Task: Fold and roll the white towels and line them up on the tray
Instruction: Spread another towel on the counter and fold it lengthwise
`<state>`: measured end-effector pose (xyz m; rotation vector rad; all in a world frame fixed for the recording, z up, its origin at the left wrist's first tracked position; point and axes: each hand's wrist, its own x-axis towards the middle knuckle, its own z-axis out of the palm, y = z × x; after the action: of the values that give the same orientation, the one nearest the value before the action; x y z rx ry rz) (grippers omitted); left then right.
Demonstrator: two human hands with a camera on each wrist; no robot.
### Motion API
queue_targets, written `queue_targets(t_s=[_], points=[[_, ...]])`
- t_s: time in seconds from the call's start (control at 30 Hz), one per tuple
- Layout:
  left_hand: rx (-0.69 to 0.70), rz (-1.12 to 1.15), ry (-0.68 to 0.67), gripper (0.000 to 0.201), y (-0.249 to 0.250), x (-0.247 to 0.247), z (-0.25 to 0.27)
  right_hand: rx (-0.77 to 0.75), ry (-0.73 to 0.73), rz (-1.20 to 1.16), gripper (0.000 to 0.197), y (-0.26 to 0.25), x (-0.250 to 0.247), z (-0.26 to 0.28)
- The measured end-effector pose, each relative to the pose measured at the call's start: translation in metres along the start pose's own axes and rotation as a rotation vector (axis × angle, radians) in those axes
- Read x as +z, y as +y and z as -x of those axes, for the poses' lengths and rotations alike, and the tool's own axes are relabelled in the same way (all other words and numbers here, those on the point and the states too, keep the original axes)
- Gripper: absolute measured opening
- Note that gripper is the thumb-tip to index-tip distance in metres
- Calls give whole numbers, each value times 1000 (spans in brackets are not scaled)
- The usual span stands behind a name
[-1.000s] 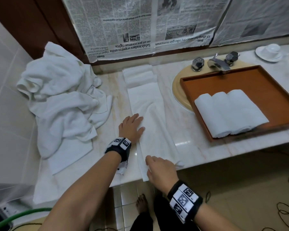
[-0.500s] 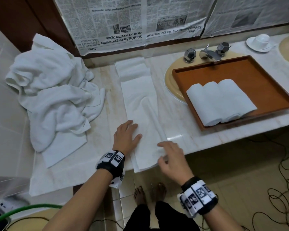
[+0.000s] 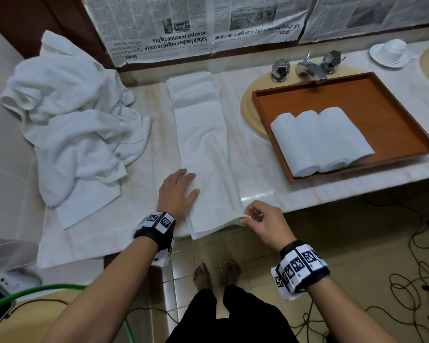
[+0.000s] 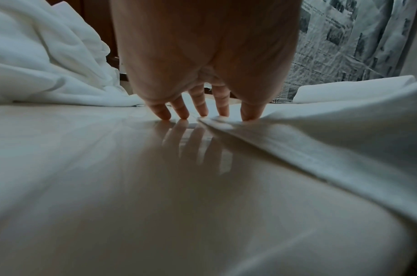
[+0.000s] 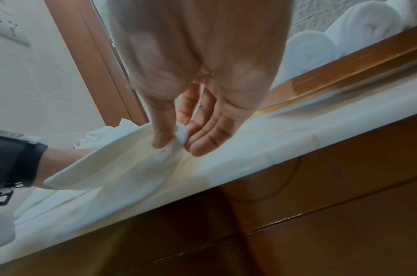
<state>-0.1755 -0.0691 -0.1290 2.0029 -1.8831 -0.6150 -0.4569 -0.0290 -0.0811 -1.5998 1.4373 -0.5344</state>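
Your left hand [image 3: 177,191] lies flat, pinning the long folded white towel strip [image 3: 203,144] to the marble worktop [image 3: 258,191]; your right hand [image 3: 265,224] pinches its near corner, grip set for rolling.

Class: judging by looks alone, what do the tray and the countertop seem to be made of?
Tray: likely wood with a smooth orange-brown finish, raised rim, faint sheen. Countertop: probably polished marble or similar stone, pale with faint veining, glossy enough to reflect light.
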Motion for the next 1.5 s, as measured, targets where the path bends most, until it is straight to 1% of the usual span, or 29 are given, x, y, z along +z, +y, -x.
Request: queue_targets(t_s=[0.07,0.17,0.27,0.4,0.5,0.57,0.63,0.7,0.8,0.87,0.97,1.07,1.17,1.23,1.33,1.5], points=[[-11,3,-4,62,2,-1,0,14,25,-2,16,-1,-3,1],[-31,13,-15,62,3,-2,0,14,13,-12,20,-1,-6,3],[-40,26,-23,63,5,-3,-1,24,0,-42,17,-1,-11,6],[-48,36,-22,62,8,-3,3,-8,56,-33,15,4,-10,9],[-50,39,-13,62,9,-2,7,-56,85,24,18,7,-2,10],[-52,42,-10,62,10,-2,9,-83,71,51,23,7,2,12],[-50,43,-1,62,10,-3,12,-73,53,23,24,6,5,14],[-58,45,7,61,9,-4,18,-37,16,-37,25,3,4,16],[-79,46,14,53,8,-2,29,39,-48,-95,37,-2,2,14],[-103,2,-6,50,10,-1,36,35,-40,-62,39,-5,3,6],[-136,-48,-37,54,12,1,46,-34,-30,100,38,-8,9,-17],[-174,80,-10,53,13,1,48,-102,-39,265,36,-9,20,-42],[-209,239,42,44,17,-3,46,-124,-43,377,33,-8,32,-55],[-239,285,59,36,21,-6,45,-122,-48,407,26,-10,39,-56],[-301,366,82,25,23,-11,43,-107,-28,412,13,-14,44,-55],[-412,463,103,17,22,-26,41,-94,-23,263,7,-25,39,-56]])
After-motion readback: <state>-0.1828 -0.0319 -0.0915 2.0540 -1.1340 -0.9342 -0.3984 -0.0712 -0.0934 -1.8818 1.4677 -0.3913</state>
